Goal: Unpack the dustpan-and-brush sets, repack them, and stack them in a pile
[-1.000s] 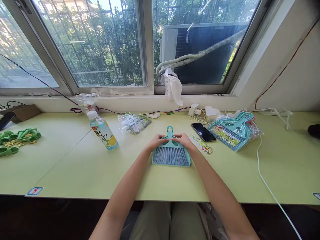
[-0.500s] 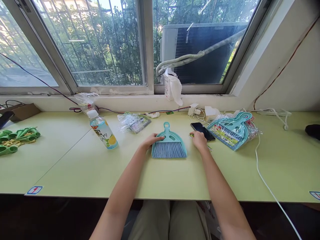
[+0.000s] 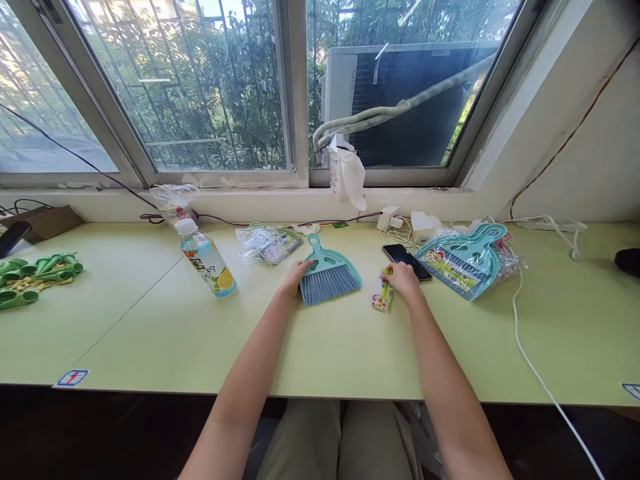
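A teal hand brush (image 3: 330,273) with grey-blue bristles lies tilted on the table in front of me. My left hand (image 3: 296,275) grips its left edge, the thumb on top. To the right, my right hand (image 3: 403,279) pinches a small colourful printed card (image 3: 383,295) by its upper end. The card hangs toward the table; I cannot tell whether its lower end touches. Just behind my right hand lies a black phone (image 3: 406,261).
Packaged teal brush sets (image 3: 465,260) lie at the right, with a white cable (image 3: 525,347) running off the front edge. A drink bottle (image 3: 207,260) stands left, near a clear plastic packet (image 3: 267,244). Green parts (image 3: 45,272) lie far left. A windowsill bounds the back.
The brush has shifted slightly left and turned, its handle now leaning left. My right hand has turned the card, so its printed face shows beside the brush.
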Action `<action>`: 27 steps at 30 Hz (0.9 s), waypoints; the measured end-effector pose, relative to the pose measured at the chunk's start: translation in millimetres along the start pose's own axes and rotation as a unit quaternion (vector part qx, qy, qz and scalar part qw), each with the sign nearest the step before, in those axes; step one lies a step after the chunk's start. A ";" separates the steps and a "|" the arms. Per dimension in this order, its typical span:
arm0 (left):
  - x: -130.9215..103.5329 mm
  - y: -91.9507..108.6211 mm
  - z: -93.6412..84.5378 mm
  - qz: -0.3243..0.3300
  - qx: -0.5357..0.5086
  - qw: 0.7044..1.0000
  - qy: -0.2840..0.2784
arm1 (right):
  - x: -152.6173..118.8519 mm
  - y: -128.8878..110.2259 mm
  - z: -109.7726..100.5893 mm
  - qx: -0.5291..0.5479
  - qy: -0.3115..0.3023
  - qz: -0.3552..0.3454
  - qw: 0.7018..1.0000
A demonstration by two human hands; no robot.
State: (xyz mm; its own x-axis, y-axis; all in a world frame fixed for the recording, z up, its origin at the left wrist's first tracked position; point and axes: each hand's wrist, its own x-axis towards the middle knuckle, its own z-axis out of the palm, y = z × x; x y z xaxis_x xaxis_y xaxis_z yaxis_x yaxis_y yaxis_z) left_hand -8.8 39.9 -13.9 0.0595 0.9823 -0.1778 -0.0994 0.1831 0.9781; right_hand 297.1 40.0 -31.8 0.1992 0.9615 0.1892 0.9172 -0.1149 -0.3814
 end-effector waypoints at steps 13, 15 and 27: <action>2.2 -12.2 16.4 -0.007 -0.052 0.998 -0.045 | -22.2 -70.7 -2.1 0.523 -0.109 -0.046 0.844; 1.5 -13.1 18.8 -0.007 -0.047 0.998 -0.051 | -22.6 -75.5 12.7 0.476 -0.086 -0.041 0.874; 6.1 -20.3 18.3 0.033 0.013 0.996 -0.080 | -27.4 -75.9 31.9 0.242 0.034 -0.026 0.969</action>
State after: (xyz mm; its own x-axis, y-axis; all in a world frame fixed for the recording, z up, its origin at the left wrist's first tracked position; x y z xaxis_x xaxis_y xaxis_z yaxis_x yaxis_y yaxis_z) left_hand 11.7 41.5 -32.8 0.2120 0.9726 -0.0952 -0.0829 0.1150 0.9899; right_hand 211.0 30.4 -36.9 0.1936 0.9425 0.2723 0.6613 0.0797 -0.7459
